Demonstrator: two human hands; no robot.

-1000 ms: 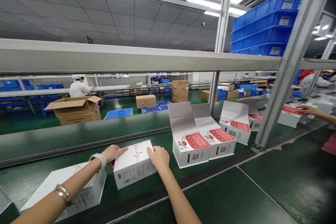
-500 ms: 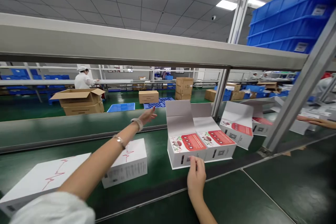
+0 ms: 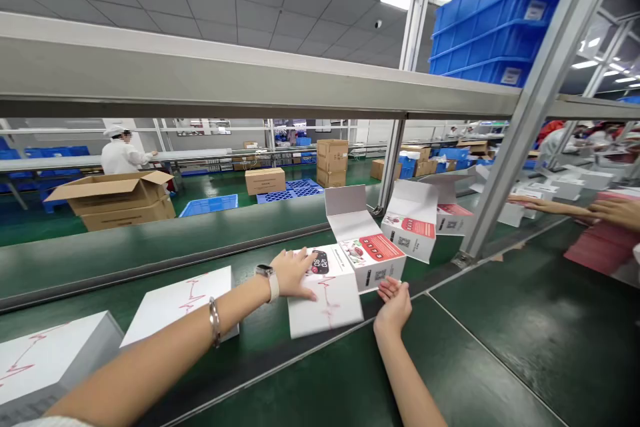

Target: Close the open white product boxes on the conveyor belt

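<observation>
White box [image 3: 333,303] on green belt [image 3: 123,303], under left hand [image 3: 291,273], fingers spread across its lid. Right hand [image 3: 394,307] near its right side, loosely curled; contact unclear. Half a second ago lid stood open; now folded over. Top: red zigzag, dark printed patch.

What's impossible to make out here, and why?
All in the head view:
Left hand: palm, hidden by its back.
White box under it: contents, hidden by the lid.
Second white box from left: near side, largely behind left forearm.
Leftmost white box: left end, cut off by picture's edge.
Blue crates: contents, hidden by their walls.
</observation>
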